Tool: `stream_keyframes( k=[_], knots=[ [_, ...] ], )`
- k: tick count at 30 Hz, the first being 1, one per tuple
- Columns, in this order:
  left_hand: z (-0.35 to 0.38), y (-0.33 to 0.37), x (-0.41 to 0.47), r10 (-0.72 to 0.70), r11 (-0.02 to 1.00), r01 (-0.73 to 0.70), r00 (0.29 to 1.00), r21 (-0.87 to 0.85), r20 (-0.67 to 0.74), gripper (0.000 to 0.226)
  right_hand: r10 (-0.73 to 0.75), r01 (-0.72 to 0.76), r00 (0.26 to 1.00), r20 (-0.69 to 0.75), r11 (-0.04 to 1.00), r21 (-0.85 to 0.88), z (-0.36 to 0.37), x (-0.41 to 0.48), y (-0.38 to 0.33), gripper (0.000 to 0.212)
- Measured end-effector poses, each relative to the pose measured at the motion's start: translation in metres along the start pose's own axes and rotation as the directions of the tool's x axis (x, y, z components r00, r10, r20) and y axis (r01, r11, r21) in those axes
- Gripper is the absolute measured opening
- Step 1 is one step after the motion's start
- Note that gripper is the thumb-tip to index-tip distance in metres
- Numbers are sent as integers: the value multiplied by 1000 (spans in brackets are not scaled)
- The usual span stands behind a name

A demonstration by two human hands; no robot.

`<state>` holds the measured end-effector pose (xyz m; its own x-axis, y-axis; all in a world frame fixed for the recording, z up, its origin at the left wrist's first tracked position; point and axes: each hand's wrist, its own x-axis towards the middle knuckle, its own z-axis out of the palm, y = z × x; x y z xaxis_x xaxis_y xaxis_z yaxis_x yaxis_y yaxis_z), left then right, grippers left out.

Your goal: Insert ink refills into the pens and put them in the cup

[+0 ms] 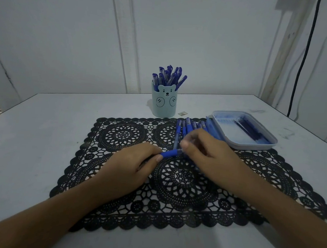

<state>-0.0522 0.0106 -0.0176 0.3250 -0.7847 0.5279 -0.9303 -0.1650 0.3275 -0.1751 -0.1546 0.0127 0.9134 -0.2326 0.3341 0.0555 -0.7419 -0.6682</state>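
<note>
Surface: pale table (40, 133), black lace mat (123, 132) at centre.
Left hand (134, 166): pinching the blue pen (169, 153) at its grip end, mid-frame!
Right hand (205, 152): fingers curled round the same pen's clear barrel.
Loose pens (188, 125): just behind the hands.
Tray (254, 145): right, refills (250, 128) inside.
Cup (164, 104): upper centre, stocked with upright pens (170, 75).

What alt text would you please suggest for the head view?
The left hand and right hand hold a blue plastic pen over a black lace placemat; behind stand a pale-blue bear-faced cup of pens, loose pens and a light-blue refill tray.
</note>
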Motion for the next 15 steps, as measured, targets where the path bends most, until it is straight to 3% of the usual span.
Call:
stream_keyframes(
  k=[2,7,10,15],
  knots=[
    [0,0,0,0,1000,0,1000,-1,-8,29,-22,21,999,44,1000,10,-3,0,1,5],
    [1,-1,0,39,999,-39,999,26,-6,29,-23,24,999,49,999,-26,-5,-1,-1,32],
    [1,-1,0,29,999,-29,999,13,-18,27,-57,60,994,97,998,-26,-4,-1,1,8],
    [1,0,0,54,998,-54,999,35,-3,29,-38,42,996,76,998,-51,-6,-1,-1,24]
  ],
)
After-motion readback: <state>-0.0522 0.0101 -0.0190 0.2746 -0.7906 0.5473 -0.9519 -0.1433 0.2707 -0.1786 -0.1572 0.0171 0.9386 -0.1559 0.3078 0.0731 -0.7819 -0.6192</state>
